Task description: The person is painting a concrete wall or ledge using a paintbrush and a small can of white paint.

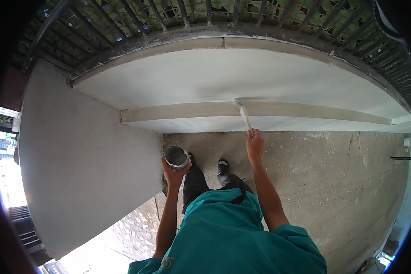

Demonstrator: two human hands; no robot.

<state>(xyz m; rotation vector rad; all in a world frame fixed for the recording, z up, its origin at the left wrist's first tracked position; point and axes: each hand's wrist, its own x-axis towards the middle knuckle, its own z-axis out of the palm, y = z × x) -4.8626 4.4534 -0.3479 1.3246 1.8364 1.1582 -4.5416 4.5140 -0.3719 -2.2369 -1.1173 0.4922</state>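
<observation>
My right hand (255,145) grips the handle of a paintbrush (243,114) and reaches forward. The brush's bristles touch the upper edge of a raised band (306,109) on a low white wall (214,77). My left hand (173,172) holds a small round tin (176,156) of grey-white paint, raised at chest height to the left of the brush. Below the tin my feet in dark sandals (223,166) stand on the floor near the wall's foot.
A dark metal railing (205,13) runs along the wall's top, with greenery behind it. A tall white wall face (86,160) stands to my left. The rough concrete floor (333,182) stretches to the right; patterned tiles (132,228) lie at lower left.
</observation>
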